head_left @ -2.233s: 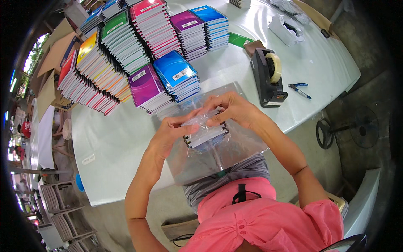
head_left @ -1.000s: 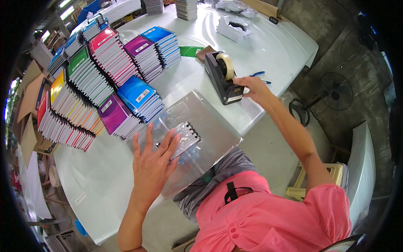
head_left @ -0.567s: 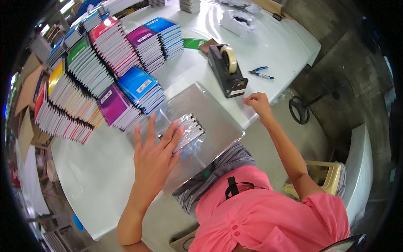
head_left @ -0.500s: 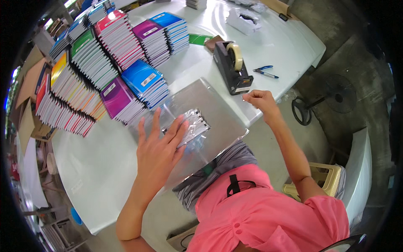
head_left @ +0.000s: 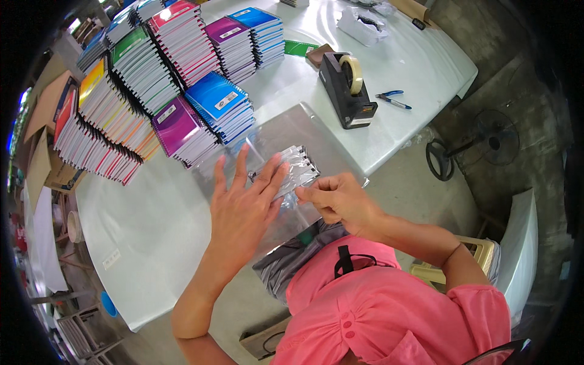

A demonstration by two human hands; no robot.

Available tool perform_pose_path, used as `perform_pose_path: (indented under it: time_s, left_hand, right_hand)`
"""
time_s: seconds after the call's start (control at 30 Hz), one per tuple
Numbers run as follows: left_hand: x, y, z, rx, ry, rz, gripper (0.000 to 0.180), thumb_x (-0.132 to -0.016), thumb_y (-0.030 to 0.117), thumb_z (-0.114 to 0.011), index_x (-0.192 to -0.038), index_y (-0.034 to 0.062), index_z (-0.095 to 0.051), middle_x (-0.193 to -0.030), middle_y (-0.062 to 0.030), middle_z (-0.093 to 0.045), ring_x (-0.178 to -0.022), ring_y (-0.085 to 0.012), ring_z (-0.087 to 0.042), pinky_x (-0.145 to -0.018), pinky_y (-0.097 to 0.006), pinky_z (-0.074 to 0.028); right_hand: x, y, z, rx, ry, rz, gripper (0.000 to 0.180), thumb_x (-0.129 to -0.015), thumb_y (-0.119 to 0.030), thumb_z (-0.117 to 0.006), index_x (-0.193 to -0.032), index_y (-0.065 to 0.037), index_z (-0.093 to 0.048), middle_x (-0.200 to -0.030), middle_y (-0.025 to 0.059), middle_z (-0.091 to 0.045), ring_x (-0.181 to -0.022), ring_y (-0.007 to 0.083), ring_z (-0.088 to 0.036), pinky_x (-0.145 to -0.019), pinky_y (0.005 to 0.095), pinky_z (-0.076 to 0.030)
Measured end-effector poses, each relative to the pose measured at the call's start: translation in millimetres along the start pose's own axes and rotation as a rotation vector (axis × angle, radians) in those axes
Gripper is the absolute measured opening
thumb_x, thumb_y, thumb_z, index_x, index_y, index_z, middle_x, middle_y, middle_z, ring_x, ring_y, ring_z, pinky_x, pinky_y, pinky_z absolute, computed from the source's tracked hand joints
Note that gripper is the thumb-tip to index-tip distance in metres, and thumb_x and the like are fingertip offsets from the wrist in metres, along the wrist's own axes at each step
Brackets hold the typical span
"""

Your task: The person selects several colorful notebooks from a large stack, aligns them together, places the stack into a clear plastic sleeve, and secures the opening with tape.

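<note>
Status: the small spiral-bound notebook in a clear plastic sleeve (head_left: 291,172) lies flat on a shiny plastic sheet (head_left: 304,131) at the near edge of the desk (head_left: 152,237). Left hand (head_left: 243,207) is spread, fingers pressed flat on the sleeve. Right hand (head_left: 337,198) is pinched thumb-to-finger at the sleeve's near right corner; whether it grips tape or the flap, cannot tell. Judgement: bagging looks done, closing the sleeve is in hand. Rows of stacked spiral notebooks with coloured covers (head_left: 164,79) to the far left look unwrapped, so most of the lot seems left.

Surface: white desk with a black tape dispenser (head_left: 347,88) and blue-handled pliers (head_left: 392,100) on the right. Room: bare concrete floor, floor fan (head_left: 480,143) far right.
</note>
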State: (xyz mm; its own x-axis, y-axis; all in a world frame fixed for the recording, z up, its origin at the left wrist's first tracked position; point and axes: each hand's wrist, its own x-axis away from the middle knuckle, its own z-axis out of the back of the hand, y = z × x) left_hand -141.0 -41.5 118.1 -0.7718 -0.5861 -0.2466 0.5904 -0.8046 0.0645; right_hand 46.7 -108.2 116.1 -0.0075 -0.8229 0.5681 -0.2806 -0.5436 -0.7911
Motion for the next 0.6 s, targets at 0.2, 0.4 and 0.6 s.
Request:
perform_pose_path:
  time_s: [0.2,0.4,0.6]
  left_hand:
    - [-0.7,-3.8,-0.5,0.026,-0.006,-0.002,0.054,-0.084,0.023,-0.063,-0.136,0.0190,-0.047,-0.141,0.0040,-0.045,-0.132,-0.0347,-0.036,-0.110,-0.055,-0.019]
    - [-15.5,-9.5,0.6,0.146,-0.033,0.063,0.066,-0.079,0.034,-0.070,-0.137,0.0142,-0.045,-0.143,-0.0115,-0.042,-0.131,-0.0385,-0.037,-0.108,-0.053,-0.024]
    - [-47.2,-29.5,-20.0,0.818,-0.230,0.236,0.079,-0.079,0.037,-0.073,-0.137,-0.0036,-0.039,-0.142,-0.0230,-0.039,-0.133,-0.0290,-0.040,-0.109,-0.036,-0.027]
  right_hand:
    - [-14.4,36.9,-2.0,0.106,0.113,0.331,0.026,-0.087,-0.024,-0.070,-0.076,-0.001,-0.066,-0.057,-0.0046,-0.048,-0.047,0.0026,-0.035,-0.042,0.0227,-0.022]
    - [-28.7,46.1,-3.7,0.129,0.163,0.450,0.024,-0.087,-0.024,-0.069,-0.079,-0.001,-0.068,-0.059,-0.0071,-0.047,-0.052,0.0019,-0.035,-0.045,0.0228,-0.025]
    - [-39.7,48.6,1.2,0.488,0.232,0.669,0.027,-0.088,-0.025,-0.067,-0.077,0.000,-0.066,-0.055,0.0013,-0.051,-0.048,0.0079,-0.044,-0.045,0.0291,-0.033]
